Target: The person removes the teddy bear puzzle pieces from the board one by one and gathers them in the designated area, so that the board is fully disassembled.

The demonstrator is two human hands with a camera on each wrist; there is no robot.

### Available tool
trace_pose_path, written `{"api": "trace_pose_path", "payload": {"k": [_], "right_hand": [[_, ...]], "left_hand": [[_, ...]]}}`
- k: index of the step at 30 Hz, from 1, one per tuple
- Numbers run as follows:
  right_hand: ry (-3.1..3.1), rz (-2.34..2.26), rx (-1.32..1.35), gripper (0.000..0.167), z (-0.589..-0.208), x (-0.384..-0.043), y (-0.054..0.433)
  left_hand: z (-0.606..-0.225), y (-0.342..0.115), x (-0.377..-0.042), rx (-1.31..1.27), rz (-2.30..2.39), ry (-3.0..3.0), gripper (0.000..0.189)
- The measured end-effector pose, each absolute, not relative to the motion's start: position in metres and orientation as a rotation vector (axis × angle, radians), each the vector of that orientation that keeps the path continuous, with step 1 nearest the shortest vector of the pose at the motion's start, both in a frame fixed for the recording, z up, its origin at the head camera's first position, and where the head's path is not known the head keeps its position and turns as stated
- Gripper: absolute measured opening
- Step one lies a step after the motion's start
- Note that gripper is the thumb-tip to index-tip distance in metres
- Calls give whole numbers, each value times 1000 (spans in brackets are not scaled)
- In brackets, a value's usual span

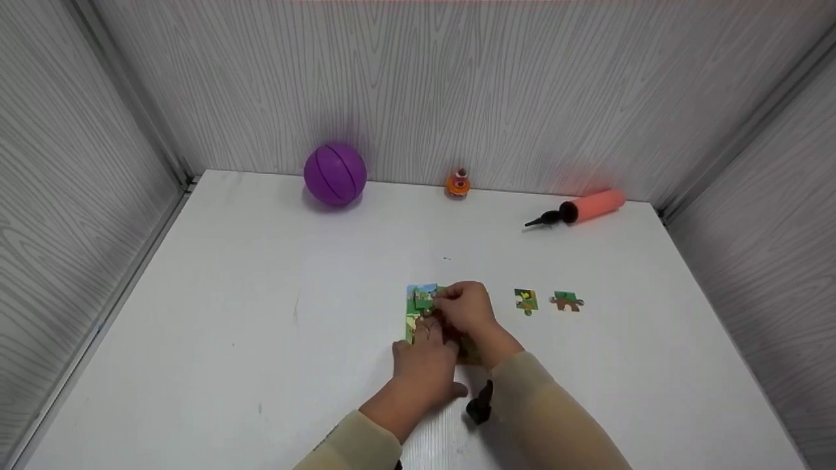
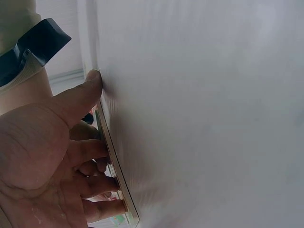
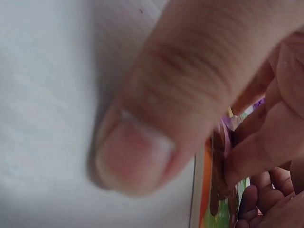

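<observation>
A partly covered jigsaw puzzle point(image 1: 411, 329) lies on the white table, with blue, green and yellow along its visible left side. My left hand point(image 1: 428, 362) presses on it from the near side, fingers extended. In the left wrist view those fingers point(image 2: 97, 185) reach the thin board edge point(image 2: 118, 166), and the thumb sticks out apart from them. At the puzzle's upper part my right hand point(image 1: 467, 307) pinches a green puzzle piece point(image 1: 423, 299) by its right side. A thumb point(image 3: 137, 152) fills much of the right wrist view, hiding part of the board.
Two loose puzzle pieces, one green and yellow point(image 1: 526, 300) and one green and brown point(image 1: 567, 301), lie right of the puzzle. Along the back wall are a purple ball point(image 1: 335, 174), a small orange toy point(image 1: 458, 184) and a coral hand pump point(image 1: 591, 205).
</observation>
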State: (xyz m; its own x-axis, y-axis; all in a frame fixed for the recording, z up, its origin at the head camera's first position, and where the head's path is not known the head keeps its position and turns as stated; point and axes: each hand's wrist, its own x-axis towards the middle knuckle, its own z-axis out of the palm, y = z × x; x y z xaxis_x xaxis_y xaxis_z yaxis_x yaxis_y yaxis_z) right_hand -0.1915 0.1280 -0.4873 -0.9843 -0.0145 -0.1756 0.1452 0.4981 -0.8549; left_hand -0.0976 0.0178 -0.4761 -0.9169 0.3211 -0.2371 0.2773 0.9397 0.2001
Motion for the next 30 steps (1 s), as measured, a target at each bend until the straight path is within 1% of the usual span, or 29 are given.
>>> {"api": "trace_pose_path", "payload": {"k": [5,13,15,20,26,30], "right_hand": [[2572,-1528,123,11,-486,-192,138],[2540,-1540,206,10,-482,-191,159],[2538,-1550,215,9,-481,-191,164],[2577,-1517,206,11,-476,-191,173],[2631,-1499,185,11,-470,-193,185],[2639,-1519,181,11,-467,-194,195]], "left_hand": [[-476,19,-99,425,223,2829,99],[-479,19,-100,440,268,2834,99],[-481,19,-100,445,276,2831,97],[-482,19,-101,448,307,2826,90],[-483,18,-102,455,326,2829,91],[-483,18,-101,449,355,2825,87]]}}
